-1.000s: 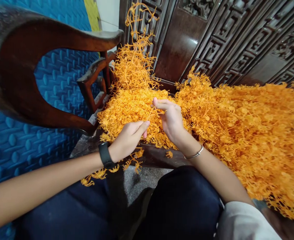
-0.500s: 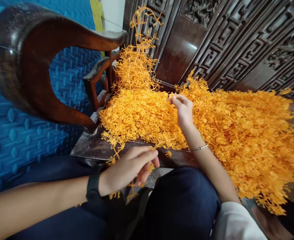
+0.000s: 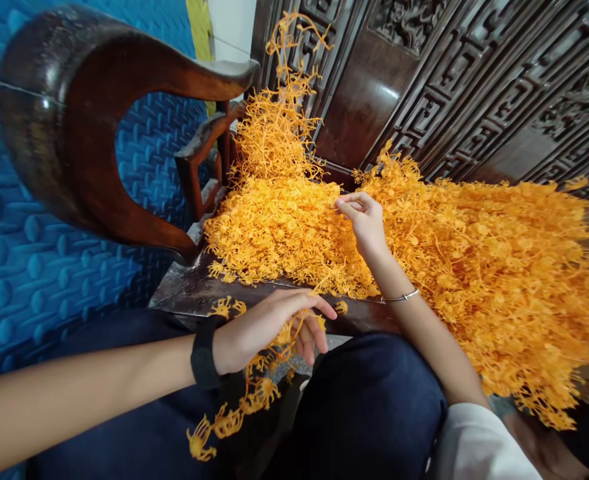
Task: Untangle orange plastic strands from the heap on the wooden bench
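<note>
Sitting at a dark wooden surface [image 3: 189,293], I see that it carries a heap [image 3: 449,267] of orange branching sprigs. The heap covers most of it and climbs the carved wooden panel [image 3: 474,80] behind. Left of the heap curves a glossy armrest [image 3: 99,133], and beyond that is a blue padded mat [image 3: 14,267]. My left hand [image 3: 269,327] hangs just in front of the heap, past the surface's edge and above my dark trousers [image 3: 364,407], palm down, with a black watch [image 3: 203,353] on the wrist. Its fingers are curled loosely round a strand [image 3: 257,393] of the same sprigs and grip it. The strand dangles from that hand away from the heap, its long axis slanting down and to the left, its free tip lowest over my lap. My right hand [image 3: 364,220] reaches onto the heap's middle, the forearm lying across its near part, a thin bangle [image 3: 399,297] at the wrist. Its thumb and forefinger are pinched together on sprigs at the top of the heap, the other fingers folded under.
</note>
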Motion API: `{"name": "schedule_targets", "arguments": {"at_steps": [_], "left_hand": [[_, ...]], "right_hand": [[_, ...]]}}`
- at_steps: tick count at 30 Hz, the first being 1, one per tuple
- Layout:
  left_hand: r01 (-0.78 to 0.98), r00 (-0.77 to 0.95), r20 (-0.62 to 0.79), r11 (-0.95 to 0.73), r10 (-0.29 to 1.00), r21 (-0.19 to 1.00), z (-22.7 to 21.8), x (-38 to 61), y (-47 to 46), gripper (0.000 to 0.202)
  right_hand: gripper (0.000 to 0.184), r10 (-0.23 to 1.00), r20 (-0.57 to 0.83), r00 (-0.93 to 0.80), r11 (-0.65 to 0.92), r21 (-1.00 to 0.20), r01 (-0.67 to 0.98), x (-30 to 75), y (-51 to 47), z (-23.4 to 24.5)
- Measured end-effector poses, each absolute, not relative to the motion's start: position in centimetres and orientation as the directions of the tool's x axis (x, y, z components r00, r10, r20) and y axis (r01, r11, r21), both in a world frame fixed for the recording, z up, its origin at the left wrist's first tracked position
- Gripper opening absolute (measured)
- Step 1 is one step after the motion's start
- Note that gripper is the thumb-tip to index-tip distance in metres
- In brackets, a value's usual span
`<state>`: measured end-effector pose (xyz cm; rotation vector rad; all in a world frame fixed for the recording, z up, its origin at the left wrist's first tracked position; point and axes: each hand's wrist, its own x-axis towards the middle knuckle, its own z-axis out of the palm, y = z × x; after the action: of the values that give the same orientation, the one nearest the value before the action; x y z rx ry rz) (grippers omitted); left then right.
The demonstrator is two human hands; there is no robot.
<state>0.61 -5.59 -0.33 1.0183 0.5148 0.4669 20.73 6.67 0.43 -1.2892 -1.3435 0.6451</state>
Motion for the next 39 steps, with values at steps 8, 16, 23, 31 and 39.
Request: {"name": "schedule_targets", "arguments": {"at_steps": [8, 16, 23, 31, 39], "left_hand": [[-0.142, 0.607, -0.185, 0.335, 0.773, 0.932, 0.0, 0.1, -4.5, 0.023], [-0.235, 0.231, -0.096, 0.152, 0.968, 0.960, 0.0, -0.4, -2.7, 0.023], [-0.232, 0.335, -0.135, 0.221, 0.932, 0.947, 0.2, -0.5, -2.7, 0.019], [-0.344, 0.298, -0.093, 0.198, 0.950, 0.918, 0.8, -0.5, -2.7, 0.013], [-0.237, 0.347, -0.132, 0.223, 0.929, 0.946, 0.9, -0.3, -3.0, 0.014]], "right_hand": [[0.010, 0.929, 0.335, 0.160, 0.295, -0.927, 0.230, 20.1, 5.8, 1.4], [0.009, 0.917, 0.117, -0.380, 0.195, -0.965, 0.174, 17.4, 1.5, 4.4], [0.015, 0.883, 0.023, -0.469, 0.161, -0.953, 0.256, 16.2, 0.0, 4.5], [0.024, 0.919, -0.036, -0.394, 0.142, -0.899, 0.413, 16.5, -1.2, 5.2], [0.026, 0.955, 0.185, -0.233, 0.288, -0.771, 0.568, 16.6, -2.4, 5.8]]}}
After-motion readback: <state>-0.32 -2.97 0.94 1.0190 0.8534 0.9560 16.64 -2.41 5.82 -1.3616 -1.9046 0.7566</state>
